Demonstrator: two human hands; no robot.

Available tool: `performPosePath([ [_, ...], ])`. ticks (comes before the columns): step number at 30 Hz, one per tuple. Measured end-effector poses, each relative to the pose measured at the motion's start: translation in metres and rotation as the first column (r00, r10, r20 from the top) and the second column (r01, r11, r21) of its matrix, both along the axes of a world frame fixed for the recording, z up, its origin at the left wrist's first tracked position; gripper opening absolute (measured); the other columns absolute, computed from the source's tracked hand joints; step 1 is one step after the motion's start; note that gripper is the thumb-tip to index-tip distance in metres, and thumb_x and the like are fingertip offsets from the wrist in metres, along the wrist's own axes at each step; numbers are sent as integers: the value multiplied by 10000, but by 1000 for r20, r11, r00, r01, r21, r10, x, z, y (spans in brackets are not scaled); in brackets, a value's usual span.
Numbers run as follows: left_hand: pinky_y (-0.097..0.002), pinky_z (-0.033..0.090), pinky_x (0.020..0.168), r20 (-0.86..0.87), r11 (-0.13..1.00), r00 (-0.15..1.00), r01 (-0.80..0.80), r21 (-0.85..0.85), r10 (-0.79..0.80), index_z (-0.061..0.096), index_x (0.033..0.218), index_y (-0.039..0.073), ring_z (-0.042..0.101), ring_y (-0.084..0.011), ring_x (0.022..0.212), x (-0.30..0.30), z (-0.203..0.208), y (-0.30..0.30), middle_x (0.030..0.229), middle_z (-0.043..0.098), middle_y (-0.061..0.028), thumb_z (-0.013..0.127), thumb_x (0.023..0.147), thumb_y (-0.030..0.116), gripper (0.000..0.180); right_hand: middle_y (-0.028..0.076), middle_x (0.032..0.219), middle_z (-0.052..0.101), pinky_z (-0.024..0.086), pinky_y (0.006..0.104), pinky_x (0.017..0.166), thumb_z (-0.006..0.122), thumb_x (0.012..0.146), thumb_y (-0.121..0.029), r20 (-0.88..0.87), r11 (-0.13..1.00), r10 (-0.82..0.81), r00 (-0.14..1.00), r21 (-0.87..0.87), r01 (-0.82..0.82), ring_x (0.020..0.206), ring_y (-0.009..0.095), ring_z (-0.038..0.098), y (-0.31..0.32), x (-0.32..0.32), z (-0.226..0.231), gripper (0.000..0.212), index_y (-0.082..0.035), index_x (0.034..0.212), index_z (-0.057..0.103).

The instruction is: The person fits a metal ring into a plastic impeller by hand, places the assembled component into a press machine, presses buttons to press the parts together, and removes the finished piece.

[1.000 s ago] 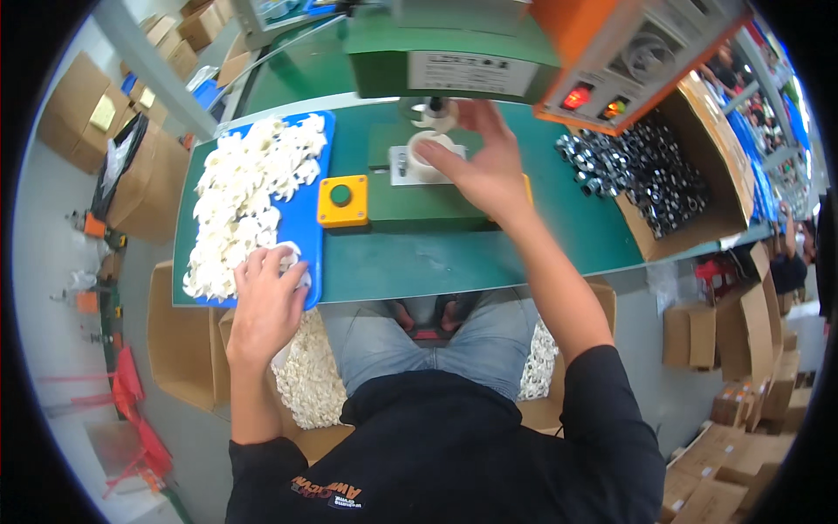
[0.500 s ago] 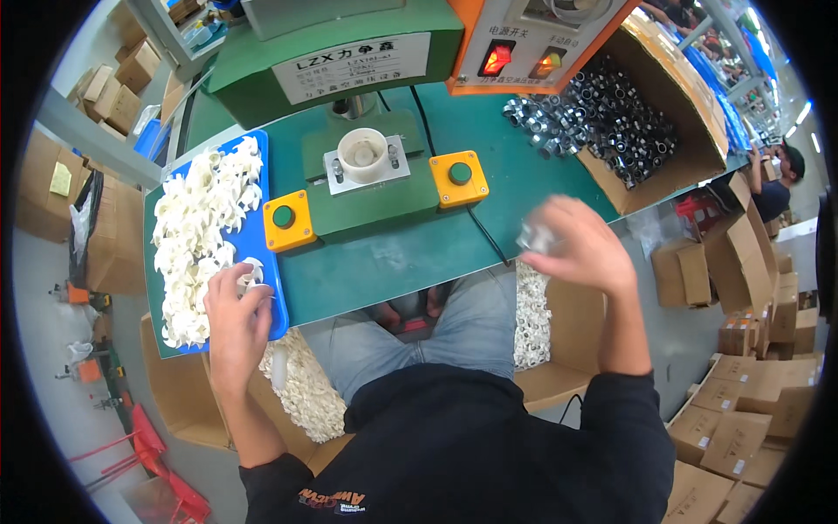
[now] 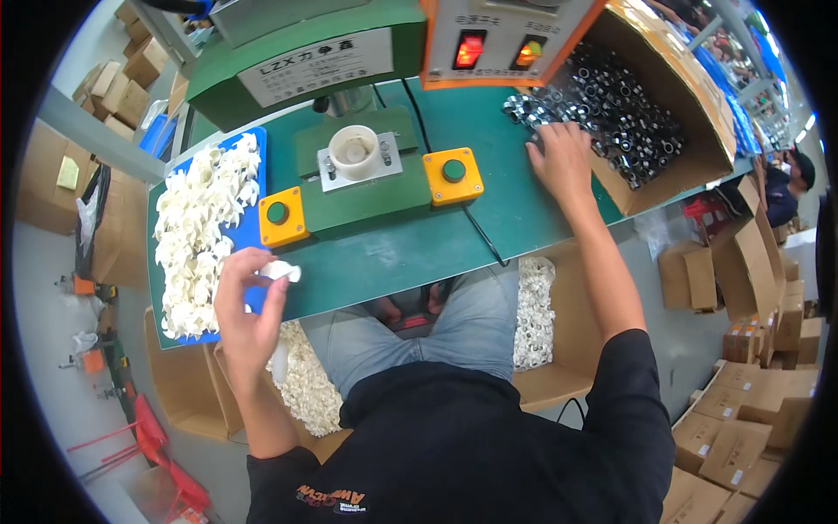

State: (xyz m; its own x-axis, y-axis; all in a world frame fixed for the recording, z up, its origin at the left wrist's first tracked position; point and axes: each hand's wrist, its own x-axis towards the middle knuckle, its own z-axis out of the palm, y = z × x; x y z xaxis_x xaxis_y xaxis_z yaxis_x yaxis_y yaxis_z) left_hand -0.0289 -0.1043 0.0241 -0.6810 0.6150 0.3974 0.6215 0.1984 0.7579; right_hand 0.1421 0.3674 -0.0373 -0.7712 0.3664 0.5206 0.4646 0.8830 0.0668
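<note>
My left hand (image 3: pixel 247 301) pinches a white plastic part (image 3: pixel 281 272) between thumb and fingers, above the front right corner of a blue tray (image 3: pixel 260 166). A heap of similar white curved parts (image 3: pixel 196 227) covers most of that tray. On the right, my right hand (image 3: pixel 563 162) reaches palm down to the near edge of a pile of shiny metal rings (image 3: pixel 624 113), thumb apart from the fingers. Its fingertips are partly hidden, and no held ring shows. Between the hands, the green press (image 3: pixel 349 205) carries a white round cup (image 3: pixel 354 152) on a metal plate.
Yellow boxes with green buttons flank the press: a left button box (image 3: pixel 283 217) and a right button box (image 3: pixel 452 176). An orange control box (image 3: pixel 506 52) has lit switches. The rings spill from a cardboard box (image 3: pixel 690 79). Boxes of white parts (image 3: pixel 534 314) stand below the table edge.
My left hand has lifted a white part off the tray heap. My right hand has moved away from the table's front, up to the metal rings; the blurred pale piece it held is gone from view.
</note>
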Motion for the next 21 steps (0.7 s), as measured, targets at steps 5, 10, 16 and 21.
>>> performPosePath([
  [5, -309, 547, 915, 308, 973, 937, 104, 207, -165, 656, 1269, -50, 679, -243, 1150, 16, -15, 20, 1251, 597, -133, 664, 940, -114, 335, 106, 920, 681, 459, 481, 870, 797, 812, -163, -38, 999, 41, 998, -25, -42, 962, 334, 616, 2, -3, 2, 204, -63, 929, 663],
  [10, -305, 554, 932, 629, 900, 715, -1, 437, -305, 678, 1240, -88, 676, -207, 1075, 34, -22, 55, 1298, 612, -141, 668, 989, -35, 257, 110, 977, 734, 516, 427, 881, 786, 821, -103, -387, 823, 258, 885, -392, -411, 944, 301, 670, -55, 5, 44, 179, -40, 972, 715],
  [16, -240, 530, 741, 789, 899, 489, -21, 437, -372, 683, 1304, -29, 678, -118, 904, 50, -20, 106, 1127, 762, -116, 679, 1034, 89, 295, 118, 1043, 760, 550, 401, 821, 853, 695, 26, -575, 568, 531, 623, -303, -765, 933, 313, 675, -135, 7, 79, 283, -42, 919, 695],
  [21, -229, 521, 715, 796, 843, 387, -82, 532, -465, 767, 1186, 2, 675, -62, 878, 58, -19, 125, 1066, 787, -66, 806, 951, 115, 264, 77, 1062, 771, 543, 404, 783, 901, 640, -2, -558, 569, 594, 579, -218, -793, 907, 277, 657, -167, -6, 75, 315, -44, 907, 739],
])
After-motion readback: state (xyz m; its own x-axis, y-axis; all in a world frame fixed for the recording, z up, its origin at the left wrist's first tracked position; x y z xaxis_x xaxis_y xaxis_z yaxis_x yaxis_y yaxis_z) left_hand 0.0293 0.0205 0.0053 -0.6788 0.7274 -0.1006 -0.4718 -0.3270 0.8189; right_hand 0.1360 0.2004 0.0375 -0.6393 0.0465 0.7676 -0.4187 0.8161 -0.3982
